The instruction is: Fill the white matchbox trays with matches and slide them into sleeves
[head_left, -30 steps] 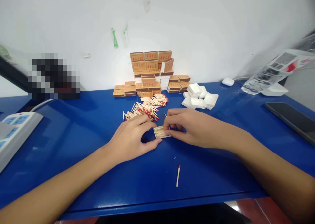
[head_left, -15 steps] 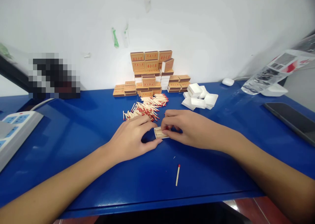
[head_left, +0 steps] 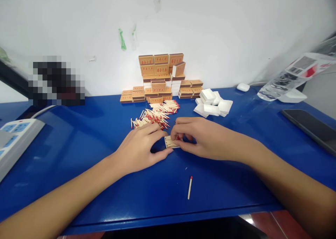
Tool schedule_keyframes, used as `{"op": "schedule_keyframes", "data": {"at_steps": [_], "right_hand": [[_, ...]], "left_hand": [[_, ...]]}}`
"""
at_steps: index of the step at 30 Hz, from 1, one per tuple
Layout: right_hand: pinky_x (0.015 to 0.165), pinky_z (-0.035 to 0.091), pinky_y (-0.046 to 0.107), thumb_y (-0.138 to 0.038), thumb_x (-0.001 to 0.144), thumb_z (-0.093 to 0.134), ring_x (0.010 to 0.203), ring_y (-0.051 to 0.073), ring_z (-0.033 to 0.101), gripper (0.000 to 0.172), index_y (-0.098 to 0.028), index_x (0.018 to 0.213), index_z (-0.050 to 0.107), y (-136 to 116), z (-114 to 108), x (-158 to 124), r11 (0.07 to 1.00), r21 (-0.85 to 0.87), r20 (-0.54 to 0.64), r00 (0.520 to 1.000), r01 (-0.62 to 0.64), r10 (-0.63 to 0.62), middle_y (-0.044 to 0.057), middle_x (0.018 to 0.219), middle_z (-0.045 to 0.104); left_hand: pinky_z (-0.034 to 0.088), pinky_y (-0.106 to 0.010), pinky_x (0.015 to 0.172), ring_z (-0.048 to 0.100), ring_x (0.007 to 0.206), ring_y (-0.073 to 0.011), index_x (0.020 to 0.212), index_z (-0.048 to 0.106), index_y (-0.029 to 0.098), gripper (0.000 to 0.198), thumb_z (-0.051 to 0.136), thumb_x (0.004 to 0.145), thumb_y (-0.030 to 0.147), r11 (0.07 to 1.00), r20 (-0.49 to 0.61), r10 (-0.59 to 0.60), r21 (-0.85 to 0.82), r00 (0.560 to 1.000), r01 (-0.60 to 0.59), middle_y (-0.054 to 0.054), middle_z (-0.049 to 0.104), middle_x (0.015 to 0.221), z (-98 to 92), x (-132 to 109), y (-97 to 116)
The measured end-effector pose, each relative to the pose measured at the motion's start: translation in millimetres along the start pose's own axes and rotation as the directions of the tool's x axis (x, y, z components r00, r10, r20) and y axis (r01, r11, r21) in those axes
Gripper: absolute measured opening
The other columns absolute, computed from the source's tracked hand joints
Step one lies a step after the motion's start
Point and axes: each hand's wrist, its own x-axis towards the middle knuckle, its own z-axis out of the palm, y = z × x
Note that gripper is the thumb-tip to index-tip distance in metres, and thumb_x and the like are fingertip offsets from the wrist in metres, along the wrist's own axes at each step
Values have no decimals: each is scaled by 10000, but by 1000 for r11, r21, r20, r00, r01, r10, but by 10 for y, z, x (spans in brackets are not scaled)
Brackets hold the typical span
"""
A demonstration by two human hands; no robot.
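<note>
A small white tray of matches (head_left: 170,142) lies on the blue table between my hands. My left hand (head_left: 144,145) grips its left end, with the thumb at the near edge and a finger at the far edge. Over the tray's right part, my right hand (head_left: 193,135) has its fingers pinched at the matches; whether a match is between the fingertips is hidden. Red match heads show under those fingers. Just beyond lies a loose pile of red-tipped matches (head_left: 154,116). A single match (head_left: 190,188) rests nearer the table's front edge.
Orange matchboxes (head_left: 161,70) are stacked against the wall. White empty trays (head_left: 211,109) lie in a heap right of them. A phone (head_left: 309,127) and a clear plastic bottle (head_left: 278,81) are at the right, a power strip (head_left: 19,137) at the left.
My right hand's fingertips have shifted very slightly over the tray. My left hand keeps its place at the tray's left end.
</note>
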Motion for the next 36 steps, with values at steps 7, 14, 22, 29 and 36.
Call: {"op": "schedule_keyframes", "data": {"at_steps": [7,14,22,29,36], "right_hand": [[689,392,284,-239,972,598,754,142,550,132,-189,857,638,-9,12,1,998,-44,0,999,-43,43,14,888,611],[692,394,288,-229,983,589,767,148,559,121,-186,891,654,7,21,6,997,-57,-3,999,-54,54,26,913,613],[675,383,300,-282,1013,562,736,152,549,195,-181,885,669,1,4,-10,995,-70,12,997,-75,76,43,928,598],[688,388,288,-243,986,598,744,144,543,149,-178,872,667,7,-4,-10,995,-69,28,997,-68,70,29,925,584],[683,388,285,-254,984,611,759,145,557,118,-185,918,680,22,40,-1,994,-83,-19,997,-73,72,32,950,602]], "left_hand": [[516,-328,705,644,861,-201,1058,702,174,278,690,938,425,1000,3,-1,-3,1000,1,-45,662,958,-17,-6,5],[517,-330,717,642,863,-199,1067,705,184,271,685,943,424,1000,10,-12,-4,1000,12,-42,662,957,-10,-13,4],[524,-328,714,650,859,-204,1076,716,183,279,682,943,427,1000,10,-9,0,1000,9,-47,662,946,-8,-6,11],[529,-333,722,654,865,-205,1079,721,179,278,694,936,415,1000,10,-10,-2,1000,10,-49,666,958,-18,-4,13],[525,-324,712,649,852,-197,1065,712,178,285,681,946,435,1000,0,-3,10,1000,3,-47,668,954,-3,-15,2]]}}
